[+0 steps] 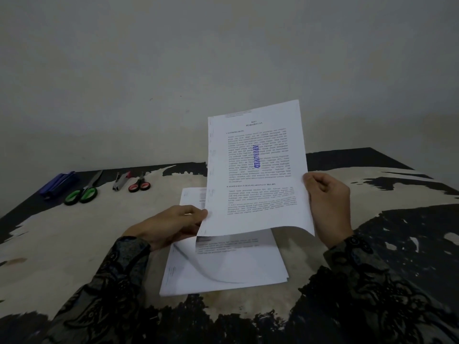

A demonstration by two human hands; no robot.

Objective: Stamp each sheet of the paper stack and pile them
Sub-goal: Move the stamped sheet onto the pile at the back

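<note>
Location: above the worn table (74,232), in front of a plain wall (173,58), we find one printed sheet (258,175) lifted upright in both hands.
Sheet: we note black text and a blue "APPROVED" stamp mark (256,156) running sideways near the middle; the lower edge curls toward the camera.
Left hand (171,225): we see it pinching the sheet's lower left corner, thumb on the front, fingers behind the paper.
Right hand (327,204): we record it gripping the sheet's right edge, fingers curled round the margin; the thumb is hidden from us.
Paper stack (223,269): we find it lying flat on the table directly below the lifted sheet, between the forearms; its top page bows up at the left side. Printed lines show on it, partly shadowed by the raised sheet.
Far left of table: we list a blue tool (59,183), possibly the stamp, though we cannot tell; just right of it, green-handled scissors (83,191).
Further right: we log a grey stapler-like tool (121,181) with a red part, and small red-handled scissors (139,185) just beside it. All four lie well apart from the paper stack.
Sleeves (111,281): we observe dark patterned fabric on both forearms.
Table surface: we record black coating flaked away over broad pale patches.
</note>
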